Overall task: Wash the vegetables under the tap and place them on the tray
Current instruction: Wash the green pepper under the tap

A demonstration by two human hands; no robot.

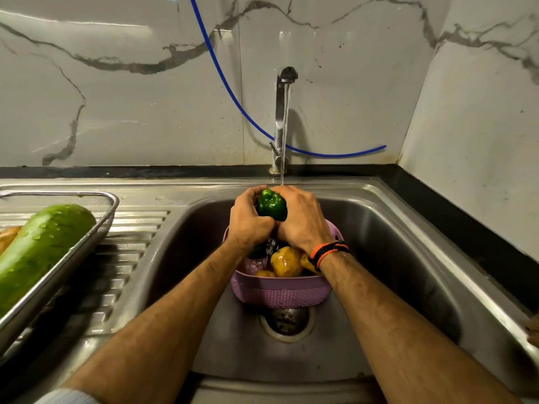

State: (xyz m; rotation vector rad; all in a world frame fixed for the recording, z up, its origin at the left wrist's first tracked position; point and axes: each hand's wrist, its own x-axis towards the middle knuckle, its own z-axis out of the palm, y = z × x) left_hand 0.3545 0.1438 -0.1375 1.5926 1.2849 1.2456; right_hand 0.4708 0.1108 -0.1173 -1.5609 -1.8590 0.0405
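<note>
Both hands cupping green pepper [271,205] under tap [282,118] stream, left hand [250,221] and right hand [303,221] fingers curled round it. Tray [55,275] lies far left, left hand nearer.

Kitchen corner with marble-look walls

Glossy white wall tiles with grey veining [122,91] fill the upper frame, meeting at a corner on the right; a thin blue hose [221,74] curves across them, above a black countertop edge strip [131,171] running across mid-frame.
</note>
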